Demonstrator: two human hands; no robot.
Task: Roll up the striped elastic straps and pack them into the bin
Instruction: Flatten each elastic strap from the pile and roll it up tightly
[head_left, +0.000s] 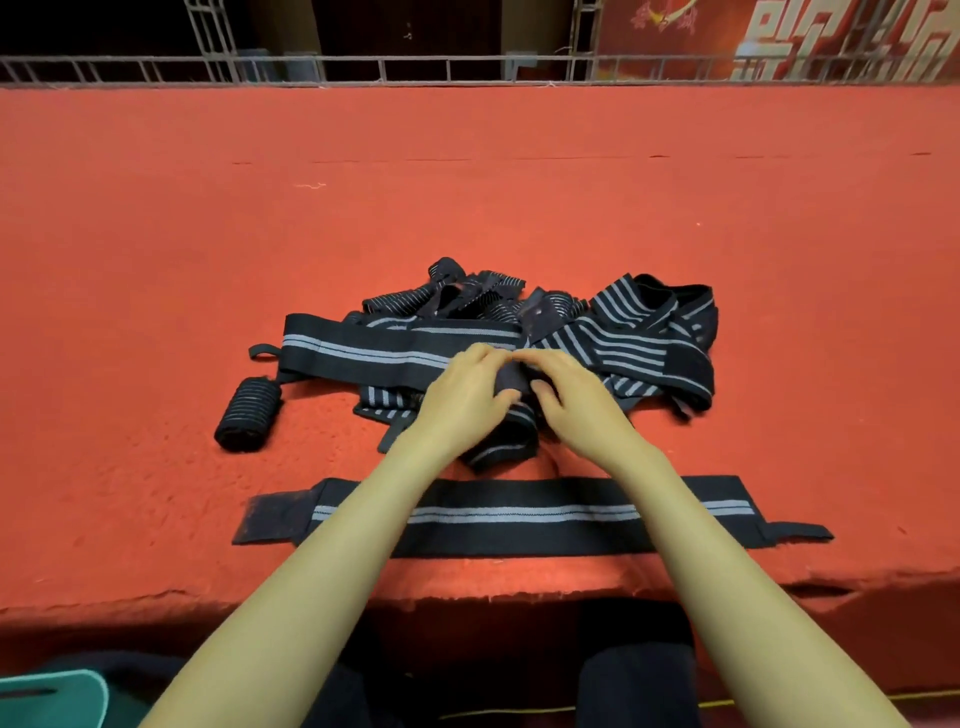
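A heap of black straps with grey stripes (644, 332) lies in the middle of the red table (156, 234). My left hand (470, 387) and my right hand (563, 389) meet at the heap's near edge and together pinch the rolled end of one strap (511, 379), whose loose tail (501, 447) trails toward me. One finished roll (247, 413) lies to the left of the heap. A long strap (519, 514) lies flat across the table under my forearms. A green bin rim (57, 693) shows at the bottom left, below the table's edge.
The red cloth's frayed front edge (467, 597) runs just past the flat strap. A metal railing (415, 70) borders the far side. A red banner (779, 36) hangs at the back right.
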